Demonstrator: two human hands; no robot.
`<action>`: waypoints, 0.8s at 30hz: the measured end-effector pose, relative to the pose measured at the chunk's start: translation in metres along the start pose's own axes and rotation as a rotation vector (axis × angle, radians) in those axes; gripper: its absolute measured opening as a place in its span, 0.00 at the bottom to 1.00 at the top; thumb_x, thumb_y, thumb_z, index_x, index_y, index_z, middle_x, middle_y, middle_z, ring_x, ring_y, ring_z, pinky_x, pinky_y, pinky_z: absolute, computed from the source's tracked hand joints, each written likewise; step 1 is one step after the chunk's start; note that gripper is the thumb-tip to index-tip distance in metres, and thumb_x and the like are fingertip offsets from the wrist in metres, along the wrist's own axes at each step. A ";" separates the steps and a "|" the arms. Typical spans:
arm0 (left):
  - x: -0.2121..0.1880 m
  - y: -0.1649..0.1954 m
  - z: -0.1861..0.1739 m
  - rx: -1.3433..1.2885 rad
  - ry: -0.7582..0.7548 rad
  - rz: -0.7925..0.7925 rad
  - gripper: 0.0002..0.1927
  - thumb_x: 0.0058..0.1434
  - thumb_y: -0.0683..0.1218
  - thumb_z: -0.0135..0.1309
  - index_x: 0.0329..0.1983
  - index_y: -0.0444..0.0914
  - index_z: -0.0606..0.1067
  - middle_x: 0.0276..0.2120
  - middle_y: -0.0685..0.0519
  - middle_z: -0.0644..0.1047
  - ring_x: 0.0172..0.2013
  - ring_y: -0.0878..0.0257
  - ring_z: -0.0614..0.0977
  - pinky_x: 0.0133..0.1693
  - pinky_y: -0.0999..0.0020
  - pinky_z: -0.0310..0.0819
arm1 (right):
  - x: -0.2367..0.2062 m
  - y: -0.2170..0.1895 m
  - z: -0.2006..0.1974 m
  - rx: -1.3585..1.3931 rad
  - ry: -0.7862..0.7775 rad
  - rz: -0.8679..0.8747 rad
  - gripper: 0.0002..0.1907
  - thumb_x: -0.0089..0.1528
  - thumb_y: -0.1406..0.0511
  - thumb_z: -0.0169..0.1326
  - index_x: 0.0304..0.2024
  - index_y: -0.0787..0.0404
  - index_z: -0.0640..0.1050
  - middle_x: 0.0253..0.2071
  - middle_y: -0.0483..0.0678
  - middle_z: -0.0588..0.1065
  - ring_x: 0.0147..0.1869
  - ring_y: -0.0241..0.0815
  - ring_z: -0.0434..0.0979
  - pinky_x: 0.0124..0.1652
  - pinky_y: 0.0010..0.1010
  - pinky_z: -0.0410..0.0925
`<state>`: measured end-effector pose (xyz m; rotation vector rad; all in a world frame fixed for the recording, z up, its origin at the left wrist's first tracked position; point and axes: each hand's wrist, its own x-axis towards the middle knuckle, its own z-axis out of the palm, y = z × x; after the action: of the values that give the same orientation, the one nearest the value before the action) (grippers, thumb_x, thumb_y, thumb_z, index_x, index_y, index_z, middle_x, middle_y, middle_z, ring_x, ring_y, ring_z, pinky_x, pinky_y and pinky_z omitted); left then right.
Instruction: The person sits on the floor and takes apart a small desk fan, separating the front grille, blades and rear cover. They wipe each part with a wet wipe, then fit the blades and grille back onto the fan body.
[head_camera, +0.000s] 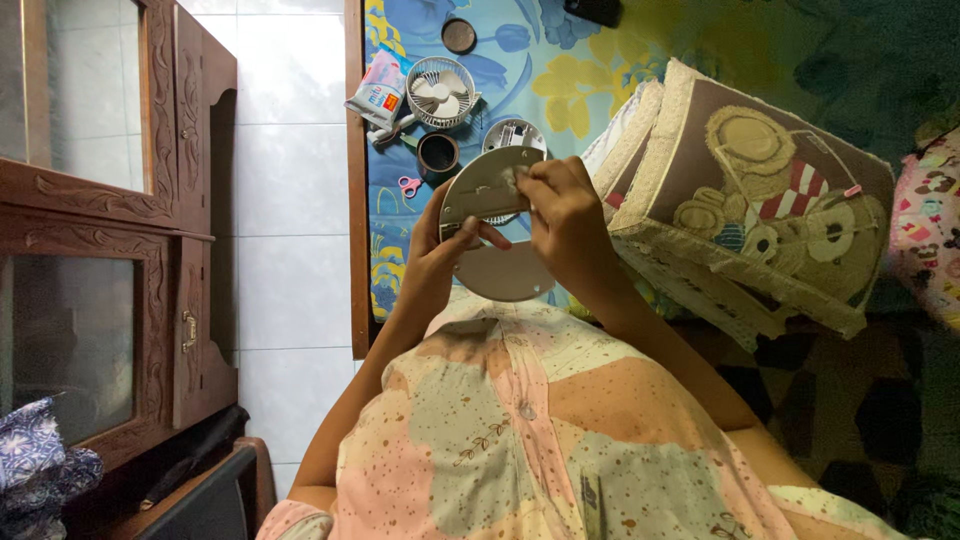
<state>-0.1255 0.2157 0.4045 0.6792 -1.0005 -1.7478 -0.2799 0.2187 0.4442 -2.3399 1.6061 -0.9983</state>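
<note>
A round grey-white disc, prob. a plastic cover or base plate, is held up in front of the chest, between both hands, above the bed's blue flowered sheet. The left hand is clamped on the disc's left rim, thumb laid across the face at approx. mid height. The right hand is closed on the upper right part, fingertips pinched at a small spot near the top edge; what is pinched there cannot be told. So both hands are together on the same piece, w/ the disc lying btw. them, its flat face turned toward the camera and tilted a little. No long axis is given, as the disc is round.

Farther away on the sheet, a small white fan grille, a dark round cup-like part and small pink scissors are seen, well apart from the hands. A cushion w/ a bear picture lies at the right.
</note>
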 end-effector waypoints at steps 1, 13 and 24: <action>0.000 0.001 0.001 -0.010 0.006 -0.006 0.21 0.56 0.40 0.43 0.53 0.32 0.57 0.34 0.48 0.72 0.30 0.64 0.76 0.29 0.76 0.68 | 0.000 0.000 -0.001 -0.023 -0.003 -0.013 0.13 0.45 0.79 0.49 0.34 0.70 0.72 0.36 0.53 0.68 0.41 0.49 0.65 0.40 0.33 0.63; -0.002 0.001 0.002 -0.038 -0.007 -0.022 0.24 0.53 0.37 0.44 0.54 0.32 0.56 0.37 0.48 0.70 0.31 0.64 0.76 0.32 0.73 0.70 | -0.009 -0.003 -0.006 -0.069 -0.094 -0.126 0.16 0.39 0.80 0.49 0.31 0.71 0.72 0.35 0.53 0.70 0.42 0.49 0.66 0.41 0.34 0.64; -0.005 -0.014 -0.004 0.178 -0.080 0.038 0.31 0.48 0.34 0.48 0.57 0.33 0.56 0.45 0.50 0.67 0.45 0.66 0.69 0.46 0.73 0.64 | -0.010 -0.008 0.003 0.194 -0.097 -0.209 0.14 0.41 0.76 0.53 0.31 0.70 0.71 0.35 0.54 0.69 0.41 0.51 0.68 0.41 0.36 0.64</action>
<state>-0.1266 0.2219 0.3905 0.7015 -1.2278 -1.6769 -0.2735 0.2298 0.4409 -2.4155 1.1913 -1.0103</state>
